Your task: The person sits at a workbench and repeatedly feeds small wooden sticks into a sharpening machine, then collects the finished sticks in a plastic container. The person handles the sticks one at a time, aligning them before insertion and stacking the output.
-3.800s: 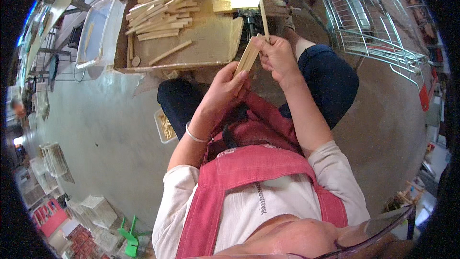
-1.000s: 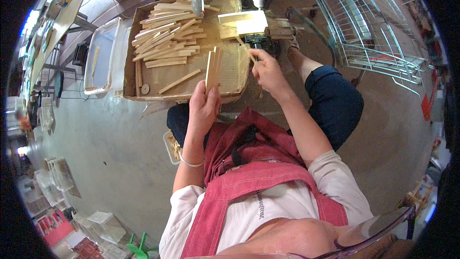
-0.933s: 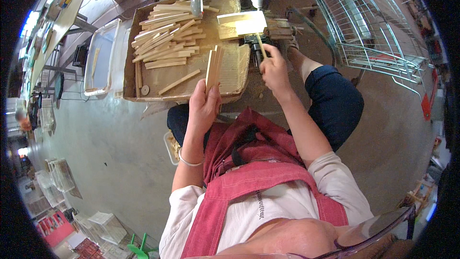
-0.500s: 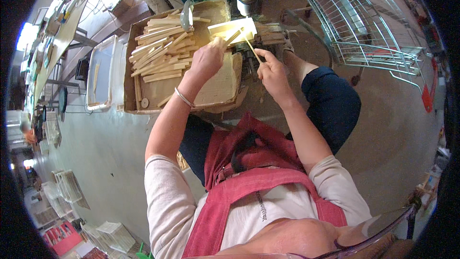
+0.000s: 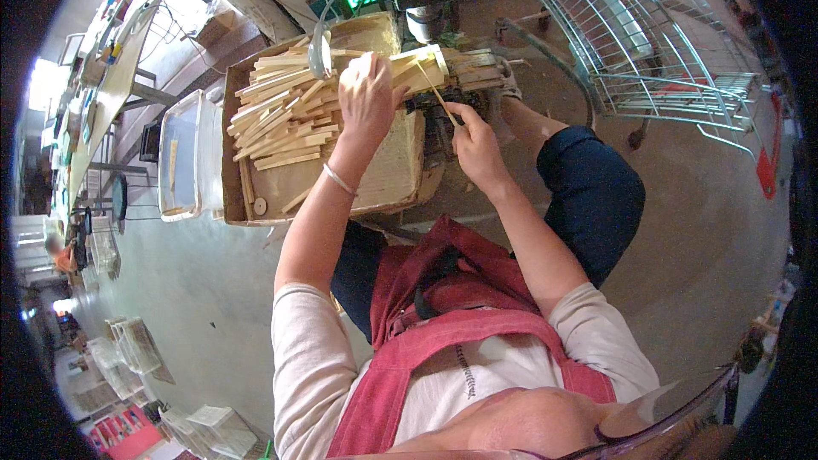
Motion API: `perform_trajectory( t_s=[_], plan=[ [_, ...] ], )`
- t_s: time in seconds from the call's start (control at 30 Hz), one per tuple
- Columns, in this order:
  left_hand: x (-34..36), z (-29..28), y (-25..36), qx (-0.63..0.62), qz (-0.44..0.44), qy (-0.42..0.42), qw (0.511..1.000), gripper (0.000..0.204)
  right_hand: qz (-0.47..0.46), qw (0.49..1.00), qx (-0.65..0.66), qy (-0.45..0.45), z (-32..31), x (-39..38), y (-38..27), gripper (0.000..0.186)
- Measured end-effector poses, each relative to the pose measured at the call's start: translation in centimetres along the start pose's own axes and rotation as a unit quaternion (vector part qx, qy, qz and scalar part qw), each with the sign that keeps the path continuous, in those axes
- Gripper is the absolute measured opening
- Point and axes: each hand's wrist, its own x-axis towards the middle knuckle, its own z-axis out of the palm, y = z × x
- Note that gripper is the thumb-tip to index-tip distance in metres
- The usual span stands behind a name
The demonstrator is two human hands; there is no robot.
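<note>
My right hand (image 5: 479,146) is closed on a thin wooden stick (image 5: 437,95), whose far end reaches the brightly lit pale work surface (image 5: 411,66). Over the right side of a pile of wooden strips (image 5: 285,106) is my left hand (image 5: 368,95), back up and fingers bent together. Whatever it may hold is hidden beneath it. The strips lie loosely in a shallow cardboard box (image 5: 375,192). A grey gooseneck lamp (image 5: 319,53) hangs over the pile, just left of my left hand.
More wooden pieces (image 5: 477,68) lie right of the lit surface. A clear plastic bin (image 5: 181,158) stands left of the box. At the right is a wire shopping cart (image 5: 648,43) with a red handle part. A small bucket (image 5: 423,24) sits beyond the work surface.
My left hand has moved left and back from the lit surface to the strip pile; the strip it held no longer shows. My right hand keeps its stick, shifted slightly.
</note>
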Motion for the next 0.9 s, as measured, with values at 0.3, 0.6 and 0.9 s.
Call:
perform_trajectory(
  t_s=[0.3,0.6,0.9],
  plan=[
    [3.3,4.6,-0.7,0.001,-0.011,-0.078,0.997,0.038,-0.009,1.000,0.022,0.011,0.3,0.5,0.2,0.037],
    [1.7,3.0,1.6,-0.054,-0.134,-0.007,0.990,0.041,-0.007,1.000,-0.005,0.007,0.9,0.6,0.4,0.038],
    [-4.4,4.9,0.2,-0.312,-0.442,0.116,0.833,0.035,-0.053,0.998,0.018,0.039,1.4,1.0,1.3,0.036]
  ],
)
